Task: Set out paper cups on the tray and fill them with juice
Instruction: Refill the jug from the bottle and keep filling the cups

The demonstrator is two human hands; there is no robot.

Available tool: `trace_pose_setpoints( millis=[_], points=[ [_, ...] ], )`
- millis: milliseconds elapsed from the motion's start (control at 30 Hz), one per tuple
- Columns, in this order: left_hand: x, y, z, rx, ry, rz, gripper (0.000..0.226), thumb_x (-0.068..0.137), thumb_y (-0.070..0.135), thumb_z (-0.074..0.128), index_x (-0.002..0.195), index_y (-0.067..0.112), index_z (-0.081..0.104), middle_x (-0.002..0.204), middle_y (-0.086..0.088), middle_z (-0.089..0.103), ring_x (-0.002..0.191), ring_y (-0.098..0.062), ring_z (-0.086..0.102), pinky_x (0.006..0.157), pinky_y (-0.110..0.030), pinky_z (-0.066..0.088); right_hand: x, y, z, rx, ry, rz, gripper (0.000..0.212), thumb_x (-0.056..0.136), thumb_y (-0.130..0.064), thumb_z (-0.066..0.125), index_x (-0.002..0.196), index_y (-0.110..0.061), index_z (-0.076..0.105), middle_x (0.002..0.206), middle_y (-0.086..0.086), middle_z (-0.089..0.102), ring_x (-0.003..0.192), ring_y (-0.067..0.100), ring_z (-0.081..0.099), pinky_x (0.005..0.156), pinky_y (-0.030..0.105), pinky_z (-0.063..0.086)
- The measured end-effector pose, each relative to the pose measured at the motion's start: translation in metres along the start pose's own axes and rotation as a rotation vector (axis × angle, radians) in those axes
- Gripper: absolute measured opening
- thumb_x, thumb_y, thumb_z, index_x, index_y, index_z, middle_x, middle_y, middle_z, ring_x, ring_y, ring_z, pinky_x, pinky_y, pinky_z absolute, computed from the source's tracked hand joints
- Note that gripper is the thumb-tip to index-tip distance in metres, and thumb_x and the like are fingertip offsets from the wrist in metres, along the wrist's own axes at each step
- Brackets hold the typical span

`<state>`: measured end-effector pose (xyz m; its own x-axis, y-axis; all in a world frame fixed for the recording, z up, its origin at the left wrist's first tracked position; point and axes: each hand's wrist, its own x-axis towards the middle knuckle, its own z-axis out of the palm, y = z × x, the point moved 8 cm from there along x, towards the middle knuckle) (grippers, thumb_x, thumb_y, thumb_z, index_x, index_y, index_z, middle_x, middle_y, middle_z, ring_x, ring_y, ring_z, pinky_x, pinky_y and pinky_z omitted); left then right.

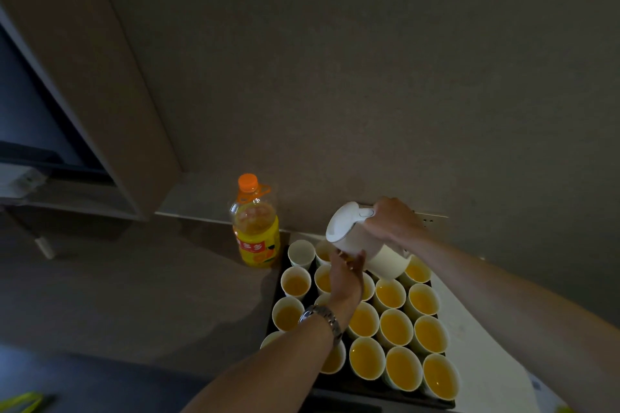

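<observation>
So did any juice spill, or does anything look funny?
No spill shows. One odd thing: the paper cup at the tray's far left corner, near the juice bottle, looks empty, while the others hold juice. The right hand tilts the white jug beside it.

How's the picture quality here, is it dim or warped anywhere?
Head view: dim overall, with the wall and counter murky; the juice bottle, white jug and filled cups stand out brightest. Wide-angle bending slants the window frame and stretches the forearms.
</observation>
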<state>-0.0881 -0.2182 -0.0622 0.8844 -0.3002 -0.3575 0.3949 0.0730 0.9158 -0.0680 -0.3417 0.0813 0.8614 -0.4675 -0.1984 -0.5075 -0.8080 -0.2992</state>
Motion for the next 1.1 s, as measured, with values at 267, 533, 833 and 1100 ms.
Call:
trace_pose_setpoints(
  millis=[267, 533, 833, 1100],
  points=[
    [0.002, 0.006, -0.017, 0.027, 0.058, 0.069, 0.069, 0.072, 0.066, 0.074, 0.125, 0.032, 0.046, 0.124, 0.002, 0.068, 0.114, -0.024, 0.065, 0.098, -0.045, 0.053, 0.005, -0.017, 0.002, 0.041, -0.019, -0.045, 0.023, 0.084, -0.027, 0.063, 0.066, -0.019, 0.051, 0.063, -0.001, 0.051, 0.060, 0.019, 0.051, 0.049, 0.027, 0.033],
    [0.004, 0.010, -0.031, 0.016, 0.070, 0.105, 0.059, 0.087, 0.042, 0.071, 0.135, 0.019, 0.046, 0.124, -0.001, 0.066, 0.117, -0.023, 0.064, 0.088, -0.025, 0.054, 0.007, -0.040, 0.011, -0.010, -0.043, -0.103, 0.017, 0.078, -0.024, 0.062, 0.065, -0.016, 0.056, 0.063, 0.002, 0.057, 0.058, 0.019, 0.055, 0.052, 0.026, 0.037],
    [0.012, -0.008, -0.040, -0.085, 0.069, 0.018, 0.031, 0.099, 0.017, 0.064, 0.122, 0.027, 0.046, 0.133, -0.006, 0.060, 0.119, -0.016, 0.058, 0.095, -0.025, 0.051, 0.008, -0.061, 0.023, -0.104, -0.090, -0.157, 0.016, 0.074, -0.034, 0.059, 0.075, -0.018, 0.057, 0.072, 0.001, 0.059, 0.077, 0.027, 0.064, 0.069, 0.033, 0.050],
    [0.011, -0.018, -0.043, 0.046, 0.086, -0.020, 0.034, 0.099, 0.027, 0.063, 0.125, 0.012, 0.048, 0.126, -0.007, 0.064, 0.109, -0.014, 0.060, 0.079, -0.016, 0.048, 0.009, -0.067, 0.024, -0.158, -0.078, -0.161, 0.030, 0.087, -0.037, 0.062, 0.104, -0.013, 0.066, 0.087, 0.003, 0.059, 0.081, 0.025, 0.056, 0.070, 0.030, 0.042]
  ],
)
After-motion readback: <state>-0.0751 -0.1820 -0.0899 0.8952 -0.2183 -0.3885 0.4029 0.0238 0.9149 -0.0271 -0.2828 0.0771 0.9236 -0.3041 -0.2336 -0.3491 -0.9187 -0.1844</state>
